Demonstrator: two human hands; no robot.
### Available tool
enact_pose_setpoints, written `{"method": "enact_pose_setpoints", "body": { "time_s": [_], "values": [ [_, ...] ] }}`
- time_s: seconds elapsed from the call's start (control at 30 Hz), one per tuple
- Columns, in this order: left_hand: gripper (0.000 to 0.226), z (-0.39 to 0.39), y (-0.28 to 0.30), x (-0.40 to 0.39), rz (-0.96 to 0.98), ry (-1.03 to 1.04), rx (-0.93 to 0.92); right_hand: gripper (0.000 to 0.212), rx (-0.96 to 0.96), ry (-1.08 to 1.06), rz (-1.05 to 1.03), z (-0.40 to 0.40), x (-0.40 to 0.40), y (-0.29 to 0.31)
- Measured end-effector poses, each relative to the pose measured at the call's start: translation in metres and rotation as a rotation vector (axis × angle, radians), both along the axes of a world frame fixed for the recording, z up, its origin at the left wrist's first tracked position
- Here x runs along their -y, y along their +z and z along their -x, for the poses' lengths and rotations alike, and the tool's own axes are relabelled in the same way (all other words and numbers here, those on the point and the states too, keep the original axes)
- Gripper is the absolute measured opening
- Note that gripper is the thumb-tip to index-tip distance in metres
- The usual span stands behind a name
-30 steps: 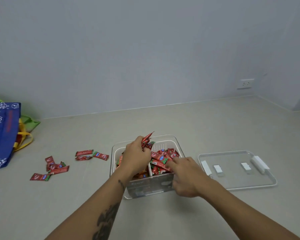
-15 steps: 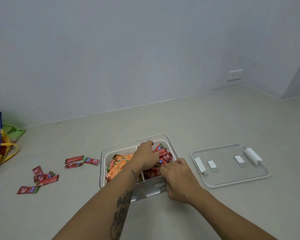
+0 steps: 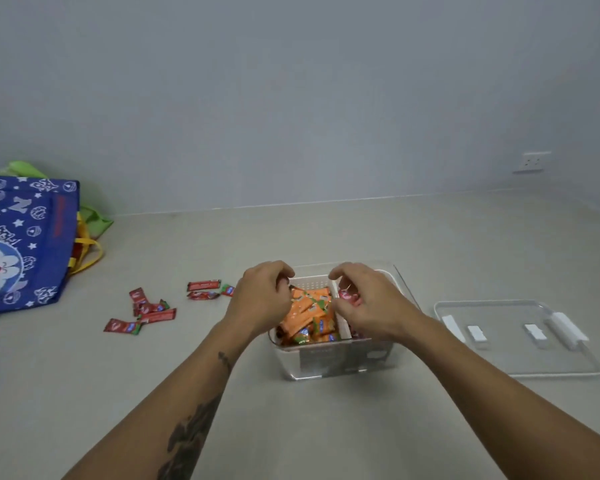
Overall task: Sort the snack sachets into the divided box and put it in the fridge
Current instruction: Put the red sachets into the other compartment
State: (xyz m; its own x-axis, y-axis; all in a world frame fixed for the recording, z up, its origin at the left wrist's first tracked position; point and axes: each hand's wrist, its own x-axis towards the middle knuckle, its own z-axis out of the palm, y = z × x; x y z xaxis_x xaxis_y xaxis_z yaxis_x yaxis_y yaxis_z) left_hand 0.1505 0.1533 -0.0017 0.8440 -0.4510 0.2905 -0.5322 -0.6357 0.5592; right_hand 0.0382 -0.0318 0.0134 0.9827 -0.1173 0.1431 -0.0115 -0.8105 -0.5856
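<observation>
Box: the clear divided box [image 3: 329, 365] sits on the pale floor [image 3: 291, 427], closest to the person, between both arms.
Left hand: the left hand [image 3: 262, 299] is over the left part of the box, fingers curled down; I cannot tell if it holds anything.
Orange sachets: the orange sachets [image 3: 309, 313] fill the left part, just beside and under the left hand.
Right hand: the right hand [image 3: 368, 303] is over the right part, fingers curled round a red sachet [image 3: 349, 297].
Lid: the clear lid [image 3: 513, 337] lies flat to the right of the box.
Loose sachets: red sachets [image 3: 146, 311] lie on the floor to the left, away from both hands.
Bag: a blue cartoon bag [image 3: 25, 240] stands far left by the wall [image 3: 291, 98].
</observation>
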Motion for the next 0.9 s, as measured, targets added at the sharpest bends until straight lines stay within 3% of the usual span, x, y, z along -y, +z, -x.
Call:
{"method": "enact_pose_setpoints", "body": {
  "time_s": [0.3, 0.63, 0.8, 0.9],
  "values": [
    [0.03, -0.056, -0.021, -0.153, 0.1, 0.247, -0.123, 0.054, -0.083, 0.136, 0.071, -0.117, -0.121, 0.011],
    [0.067, -0.146, -0.1, -0.272, -0.234, 0.34, -0.439, 0.063, -0.517, 0.015, 0.288, -0.235, -0.184, -0.081],
    [0.071, -0.184, -0.142, -0.295, -0.464, 0.284, -0.354, 0.057, -0.578, -0.1, 0.359, -0.266, -0.189, -0.128],
    [0.052, -0.196, -0.161, -0.303, -0.454, 0.273, -0.212, 0.055, -0.499, -0.166, 0.451, -0.275, -0.194, -0.151]
  ]
}}
